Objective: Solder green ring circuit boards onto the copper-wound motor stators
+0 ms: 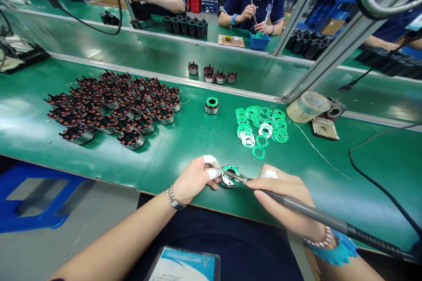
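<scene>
Near the front edge of the green bench sits a motor stator (230,176) topped with a green ring-shaped circuit board. My left hand (199,174), with white finger covers, grips the stator's left side between thumb and fingers. A soldering iron (290,204) lies in my right hand (290,193), held like a pen. Its tip reaches the board on the stator; whether it touches a pin I cannot tell. Another stator with a green board (212,105) stands alone farther back. Loose green ring boards (259,153) lie in a spread pile to the right.
Many bare stators (132,138) crowd the left of the bench. Several more (220,77) stand beyond the metal rail. A round tin (308,106) and a small sponge tray (325,128) are at right, near a cable (372,178). Co-workers (253,9) sit opposite.
</scene>
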The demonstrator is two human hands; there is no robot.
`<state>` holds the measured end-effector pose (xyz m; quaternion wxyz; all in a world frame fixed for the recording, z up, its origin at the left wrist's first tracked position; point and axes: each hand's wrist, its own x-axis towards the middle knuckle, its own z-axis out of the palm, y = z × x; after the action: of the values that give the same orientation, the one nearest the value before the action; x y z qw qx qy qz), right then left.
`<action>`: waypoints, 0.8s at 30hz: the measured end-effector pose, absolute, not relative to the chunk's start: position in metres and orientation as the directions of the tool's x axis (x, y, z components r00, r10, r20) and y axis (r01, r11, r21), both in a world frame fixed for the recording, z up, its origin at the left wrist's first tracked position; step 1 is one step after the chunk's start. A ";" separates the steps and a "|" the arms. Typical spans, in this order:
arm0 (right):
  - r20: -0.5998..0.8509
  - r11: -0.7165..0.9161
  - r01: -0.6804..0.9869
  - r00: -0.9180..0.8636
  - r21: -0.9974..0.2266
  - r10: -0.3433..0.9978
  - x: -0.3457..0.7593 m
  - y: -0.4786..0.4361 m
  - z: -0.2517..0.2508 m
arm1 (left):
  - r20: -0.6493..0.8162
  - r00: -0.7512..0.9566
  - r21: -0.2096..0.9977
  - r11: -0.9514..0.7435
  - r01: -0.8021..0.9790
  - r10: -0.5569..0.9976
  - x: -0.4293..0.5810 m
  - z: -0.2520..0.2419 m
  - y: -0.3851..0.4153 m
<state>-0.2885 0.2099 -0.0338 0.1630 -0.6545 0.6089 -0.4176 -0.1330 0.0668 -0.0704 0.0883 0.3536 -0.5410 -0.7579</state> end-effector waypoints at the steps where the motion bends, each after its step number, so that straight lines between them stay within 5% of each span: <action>1: 0.348 -0.203 -0.664 -0.093 -0.720 -0.933 -0.289 0.211 -0.033 | -0.442 -0.734 0.881 -0.403 -0.247 -0.517 -0.133 -0.070 0.067; 8: 0.398 -0.233 -0.669 -0.102 -0.705 -0.911 -0.296 0.208 -0.034 | -0.445 -0.735 0.880 -0.400 -0.255 -0.511 -0.133 -0.072 0.066; 14: 0.293 -0.382 -0.675 0.248 -0.632 -0.923 -0.300 0.175 -0.041 | -0.409 -0.756 0.900 -0.361 -0.243 -0.511 -0.131 -0.075 0.067; 16: 0.212 -0.374 -0.676 0.313 -0.634 -0.926 -0.301 0.168 -0.042 | -0.310 -0.757 0.951 -0.182 -0.251 -0.575 -0.124 -0.077 0.068; 18: 0.177 -0.357 -0.688 0.320 -0.632 -0.931 -0.302 0.166 -0.043 | -0.044 -0.787 0.947 0.224 -0.228 -0.615 -0.114 -0.079 0.069; 21: 0.200 -0.354 -0.698 0.296 -0.622 -0.934 -0.301 0.169 -0.045 | 0.321 -0.910 0.547 0.836 -0.046 -0.261 -0.103 -0.084 0.068; 24: 0.229 -0.335 -0.718 0.245 -0.610 -0.942 -0.301 0.173 -0.048 | 0.343 -0.932 0.137 0.975 0.174 0.118 -0.102 -0.084 0.064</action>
<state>-0.3007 0.1726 -0.0483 0.1948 -0.7645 0.5429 -0.2880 -0.1019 0.0642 -0.0845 0.1688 -0.0748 -0.9793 -0.0831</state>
